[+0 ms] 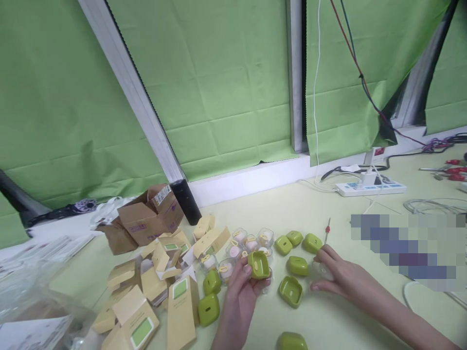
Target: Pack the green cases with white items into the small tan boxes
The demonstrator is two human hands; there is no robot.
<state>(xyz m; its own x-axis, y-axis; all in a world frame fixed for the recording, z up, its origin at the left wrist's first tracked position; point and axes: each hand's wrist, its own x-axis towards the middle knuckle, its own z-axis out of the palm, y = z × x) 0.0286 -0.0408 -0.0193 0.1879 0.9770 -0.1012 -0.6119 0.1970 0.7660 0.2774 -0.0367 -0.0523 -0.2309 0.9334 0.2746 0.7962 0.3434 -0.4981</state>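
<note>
My left hand [241, 291] is closed around a small green square plastic shell [259, 265], its hollow side facing up toward me. To the right, my right hand [333, 267] has its thumb and fingers closed on a translucent plastic piece [319, 271], partly hidden by the fingers. Between the hands, a hollow green shell [291, 291] lies open side up on the table. Several more green shells lie around it, such as one with a slot [297, 265]. Behind my left hand stand several clear rounded containers [234, 250] with pale pink contents and yellow tabs.
Opened yellow cartons [181, 311] crowd the left, with a brown cardboard box [151, 216] and a black cylinder [186, 201] behind. A screwdriver-like tool with a red part [327, 229] lies beyond my right hand. A white power strip [370, 188] and cables sit at the back right.
</note>
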